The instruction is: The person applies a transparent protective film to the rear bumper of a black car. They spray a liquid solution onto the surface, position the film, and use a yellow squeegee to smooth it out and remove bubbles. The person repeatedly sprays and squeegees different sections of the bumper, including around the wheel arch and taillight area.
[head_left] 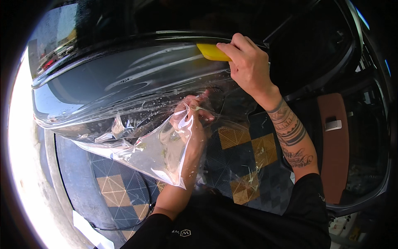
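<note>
Film (159, 155), clear and wet with beads of water, lies over the dark body panel (124, 70) of a car, and its loose lower part hangs away from the panel in shiny folds and creases. The right hand (248, 62) is closed around a yellow scraper (212, 52), thumb and fingers wrapped on its near end; the blade rests against the film along the top of the panel, just below a dark trim line. Long streaks run through the film to the left of the scraper. The left hand (191, 110) is lower down, seen partly through the plastic — its fingers are bent and grip a gathered fold of the film, which drapes over the wrist and forearm to a pointed corner. Dark tattoos (288, 124) band the right forearm. To the right, a brown trim panel (331, 166) with a silver handle (333, 124) stands beside the arm. Below, the floor (234, 137) is a patchwork of dark and gold tiles — a thin black cable (150, 195) curves across it.
</note>
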`<state>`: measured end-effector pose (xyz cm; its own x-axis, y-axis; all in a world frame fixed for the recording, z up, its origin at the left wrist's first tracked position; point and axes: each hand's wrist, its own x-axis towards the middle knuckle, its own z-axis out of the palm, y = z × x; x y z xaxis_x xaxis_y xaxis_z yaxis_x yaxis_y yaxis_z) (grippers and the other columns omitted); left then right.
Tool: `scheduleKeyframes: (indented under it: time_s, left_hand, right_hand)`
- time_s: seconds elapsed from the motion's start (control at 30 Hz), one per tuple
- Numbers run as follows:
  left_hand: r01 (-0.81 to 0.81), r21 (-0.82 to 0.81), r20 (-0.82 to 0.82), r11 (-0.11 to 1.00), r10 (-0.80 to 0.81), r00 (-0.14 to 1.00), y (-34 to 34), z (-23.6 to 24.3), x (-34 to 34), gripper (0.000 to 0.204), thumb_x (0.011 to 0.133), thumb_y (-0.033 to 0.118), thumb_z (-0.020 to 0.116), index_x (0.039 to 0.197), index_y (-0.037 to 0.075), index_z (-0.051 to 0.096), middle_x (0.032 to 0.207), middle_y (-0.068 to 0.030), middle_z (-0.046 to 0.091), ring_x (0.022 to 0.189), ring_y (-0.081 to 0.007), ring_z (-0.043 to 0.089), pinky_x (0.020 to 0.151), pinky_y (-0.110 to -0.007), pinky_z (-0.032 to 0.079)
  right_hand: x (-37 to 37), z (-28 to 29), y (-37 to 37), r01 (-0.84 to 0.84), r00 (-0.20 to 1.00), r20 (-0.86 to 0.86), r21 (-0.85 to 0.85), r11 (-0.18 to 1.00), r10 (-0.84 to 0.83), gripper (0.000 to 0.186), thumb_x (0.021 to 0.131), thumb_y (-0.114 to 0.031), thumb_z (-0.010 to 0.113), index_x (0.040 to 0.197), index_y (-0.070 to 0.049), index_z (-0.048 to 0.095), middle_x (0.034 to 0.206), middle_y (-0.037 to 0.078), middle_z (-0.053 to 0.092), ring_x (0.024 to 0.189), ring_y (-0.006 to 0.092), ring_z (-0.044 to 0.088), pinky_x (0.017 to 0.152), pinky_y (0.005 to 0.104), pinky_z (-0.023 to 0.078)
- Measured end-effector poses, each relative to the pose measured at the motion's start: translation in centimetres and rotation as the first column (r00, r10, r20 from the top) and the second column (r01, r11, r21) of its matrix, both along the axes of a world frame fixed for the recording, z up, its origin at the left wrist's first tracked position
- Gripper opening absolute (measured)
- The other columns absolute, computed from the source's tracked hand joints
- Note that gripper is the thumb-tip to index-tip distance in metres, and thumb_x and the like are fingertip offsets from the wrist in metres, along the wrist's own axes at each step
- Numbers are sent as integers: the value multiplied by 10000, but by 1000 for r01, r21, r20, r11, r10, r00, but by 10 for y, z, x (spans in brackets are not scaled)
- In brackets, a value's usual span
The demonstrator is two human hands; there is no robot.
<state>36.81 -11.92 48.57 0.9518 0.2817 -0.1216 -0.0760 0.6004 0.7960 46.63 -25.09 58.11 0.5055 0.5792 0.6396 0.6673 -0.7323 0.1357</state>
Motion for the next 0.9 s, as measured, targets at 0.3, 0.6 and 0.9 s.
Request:
scheduleKeyframes:
  time_s: [0.3, 0.6, 0.9]
  left_hand:
    - [65, 14, -27, 998, -64, 998, 5, -8, -3, 359, 910, 330, 600, 918, -28, 580, 836, -183, 685, 493, -111, 554, 461, -233, 429]
    - [102, -179, 14, 978, -101, 995, -4, -44, -5, 288, 884, 222, 633, 939, -56, 580, 758, -110, 628, 562, -123, 587, 497, -241, 476]
    - [233, -122, 35, 965, -231, 972, 11, -26, 0, 258, 914, 219, 590, 942, -36, 566, 863, -151, 651, 581, -131, 608, 507, -230, 469]
  right_hand:
    - [3, 4, 58, 61, 998, -26, -59, 996, -62, 350, 641, 64, 637, 966, -57, 677, 777, 56, 511, 684, 197, 551, 561, 303, 489]
    - [-8, 1, 114, 115, 993, -27, -18, 993, -116, 85, 695, -53, 640, 770, -24, 612, 768, 59, 514, 679, 186, 564, 546, 292, 497]
    - [-33, 7, 183, 219, 953, -176, -166, 961, -248, 293, 768, -257, 633, 845, 23, 671, 830, 106, 489, 764, 201, 485, 600, 312, 412]
